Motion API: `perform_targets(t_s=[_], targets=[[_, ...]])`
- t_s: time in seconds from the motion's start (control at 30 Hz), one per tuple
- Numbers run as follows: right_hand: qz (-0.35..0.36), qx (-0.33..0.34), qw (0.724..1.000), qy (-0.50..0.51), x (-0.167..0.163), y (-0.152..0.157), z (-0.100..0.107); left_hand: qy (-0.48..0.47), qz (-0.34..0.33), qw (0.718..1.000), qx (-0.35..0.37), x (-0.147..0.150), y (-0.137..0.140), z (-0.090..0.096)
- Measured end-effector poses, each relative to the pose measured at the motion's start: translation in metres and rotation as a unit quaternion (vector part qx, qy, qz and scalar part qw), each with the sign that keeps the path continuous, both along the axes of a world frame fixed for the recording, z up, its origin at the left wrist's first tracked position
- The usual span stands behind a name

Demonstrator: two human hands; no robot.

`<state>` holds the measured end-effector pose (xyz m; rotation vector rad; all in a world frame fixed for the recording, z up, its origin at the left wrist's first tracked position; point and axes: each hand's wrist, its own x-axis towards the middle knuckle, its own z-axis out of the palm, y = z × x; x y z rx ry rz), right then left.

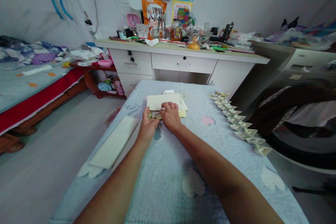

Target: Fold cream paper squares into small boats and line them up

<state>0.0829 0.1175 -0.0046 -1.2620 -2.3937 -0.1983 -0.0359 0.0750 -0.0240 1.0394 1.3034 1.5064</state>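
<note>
Nearest the camera, the person's forearms point(223, 171) reach across a cloth-covered table point(160, 189) to a stack of cream paper point(159, 101) near its far end. The left hand point(147, 126) touches the stack's left corner; the right hand point(171, 118) bends its fingers over the near edge. Whether either hand's fingers are clamped cannot be told. Long pale sheets point(115, 143) lie left, folded paper boats point(240, 126) right.

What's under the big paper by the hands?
Under the cream paper, pale yellow paper and other sheets peek out. The top paper and fingers hide the rest.
</note>
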Motion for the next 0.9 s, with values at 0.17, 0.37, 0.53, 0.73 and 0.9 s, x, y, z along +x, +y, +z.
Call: perform_targets(t_s=[0.17, 0.37, 0.53, 0.73, 0.9], targets=[[-0.028, -0.015, 0.999, -0.008, -0.001, -0.001, 0.005, 0.007, -0.005, 1.0, -0.016, 0.001, -0.002, 0.001], [-0.038, -0.069, 0.997, 0.015, 0.004, -0.003, 0.009, 0.006, -0.004, 0.999, -0.042, 0.002, -0.002, 0.002], [-0.063, -0.092, 0.993, 0.044, 0.015, -0.006, 0.02, 0.007, 0.003, 0.999, -0.039, 0.001, -0.002, 0.002], [-0.013, -0.061, 0.991, 0.116, 0.044, -0.024, 0.035, 0.022, 0.005, 0.999, -0.038, 0.0, 0.0, -0.003], [0.044, -0.065, 0.977, 0.197, 0.076, -0.06, 0.039, 0.046, -0.009, 0.998, -0.044, 0.001, 0.003, -0.008]])
